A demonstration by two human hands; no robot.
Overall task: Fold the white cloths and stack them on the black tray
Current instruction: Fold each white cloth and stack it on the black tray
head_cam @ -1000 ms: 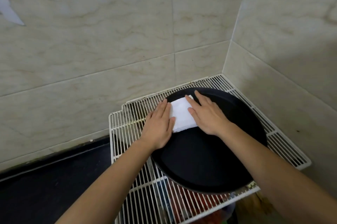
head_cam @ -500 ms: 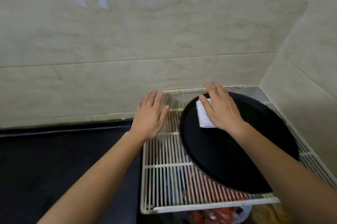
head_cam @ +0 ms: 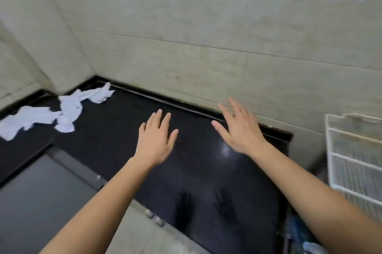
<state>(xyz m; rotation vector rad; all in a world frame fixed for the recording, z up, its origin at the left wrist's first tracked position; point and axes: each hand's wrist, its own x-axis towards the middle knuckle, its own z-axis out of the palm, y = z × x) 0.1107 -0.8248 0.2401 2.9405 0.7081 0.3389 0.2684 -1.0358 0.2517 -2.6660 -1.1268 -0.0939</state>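
**Head view: both hands free above the counter, crumpled cloths waiting at the left**

Head camera looks down on a dark glossy counter (head_cam: 115,125) set against a tiled wall (head_cam: 206,46). The left hand (head_cam: 155,137) and right hand (head_cam: 237,129) are held out over it, palms down. Their fingers are straight and slightly spread, and neither hand holds anything. Their dim reflections show in the polished surface nearer the person, so the hands seem to hover rather than rest on it.

The white cloths (head_cam: 68,113) lie in the far left corner of the counter, well apart from both hands. They are crumpled and twisted into one another, so I cannot tell how many there are. None of them is folded.

The black tray is not in this picture, so nothing can be said of what is stacked on it. Only a corner of a white wire rack (head_cam: 355,150) shows at the right edge, blurred, and whatever it carries falls outside the frame. A flat grey panel (head_cam: 41,187) sits low at the left, and I cannot tell what it is.

By my judgement, a good share of the work is left. Every cloth in sight has yet to be picked up, folded and carried to the tray. The likely next move is a reach leftward to that heap.
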